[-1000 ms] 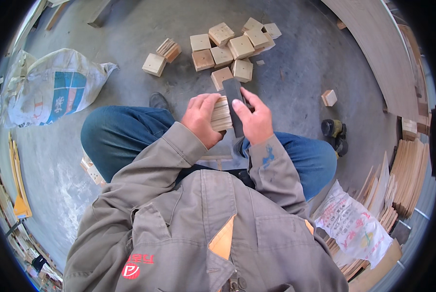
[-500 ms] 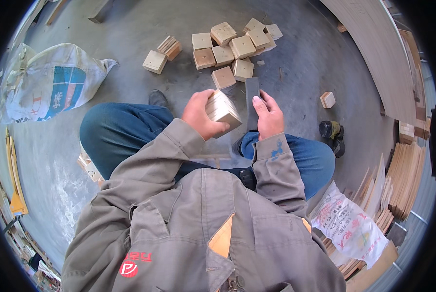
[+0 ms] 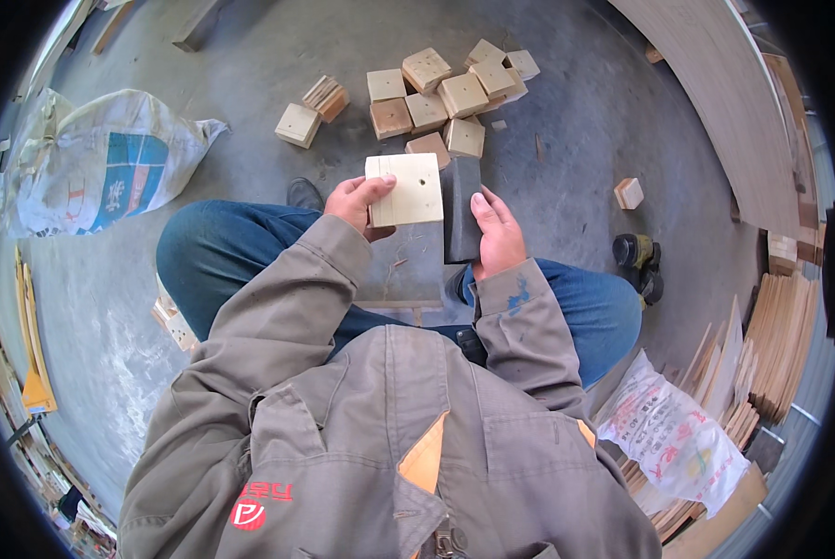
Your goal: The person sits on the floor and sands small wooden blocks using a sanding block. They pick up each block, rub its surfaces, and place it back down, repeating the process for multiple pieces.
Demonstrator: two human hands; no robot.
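My left hand [image 3: 360,203] grips a pale wooden block [image 3: 404,197], its thumb on the broad face. That face is turned up and shows a small dark hole near its right side. In my right hand [image 3: 499,231] is a dark grey sanding block [image 3: 461,216], long and flat, with the thumb along its near side. It stands on edge against or very close to the wooden block's right side; I cannot tell whether they touch. Beyond my hands, a loose cluster of similar wooden blocks [image 3: 427,112] lies on the concrete floor.
Two more blocks [image 3: 298,125] lie left of the cluster. A white woven sack [image 3: 82,172] is at the left. To the right are a single block [image 3: 628,194], a yellow-black power tool [image 3: 634,250], a large board [image 3: 725,102], stacked wood strips [image 3: 776,340] and a printed white bag [image 3: 674,429].
My left hand has turned the wooden block so its broad face with the hole is up. The sanding block in my right hand has moved left and nearer, up beside the wooden block.
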